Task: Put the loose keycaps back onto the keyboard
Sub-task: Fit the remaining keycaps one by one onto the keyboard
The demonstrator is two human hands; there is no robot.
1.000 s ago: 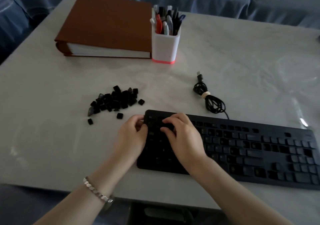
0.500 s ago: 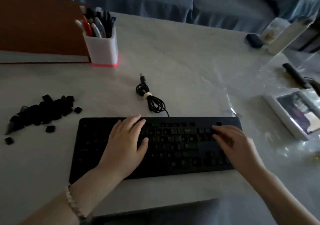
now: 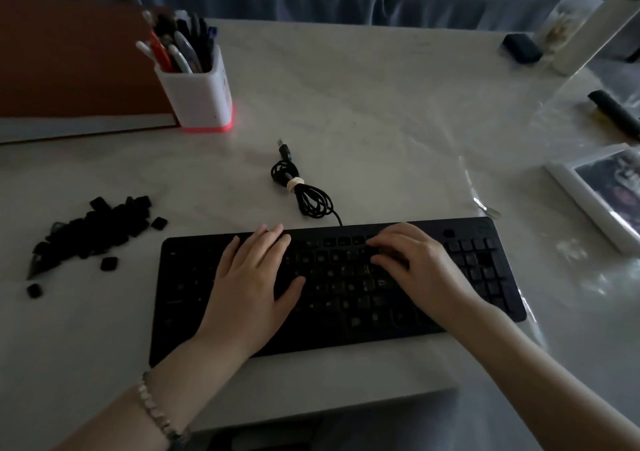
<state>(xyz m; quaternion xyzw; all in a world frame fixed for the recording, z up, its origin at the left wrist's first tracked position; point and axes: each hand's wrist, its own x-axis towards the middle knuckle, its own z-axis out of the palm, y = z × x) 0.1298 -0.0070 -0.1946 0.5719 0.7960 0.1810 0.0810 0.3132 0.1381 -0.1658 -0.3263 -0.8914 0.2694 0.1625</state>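
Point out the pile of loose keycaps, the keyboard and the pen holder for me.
pile of loose keycaps (image 3: 100, 230), head view, middle of the heap.
keyboard (image 3: 180, 312), head view, the end nearest the keycaps.
pen holder (image 3: 197, 100), head view, white front wall.

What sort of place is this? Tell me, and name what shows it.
Probably a desk in a home or office. A pale table holds a black keyboard, a white pen holder full of pens, and a thick brown binder.
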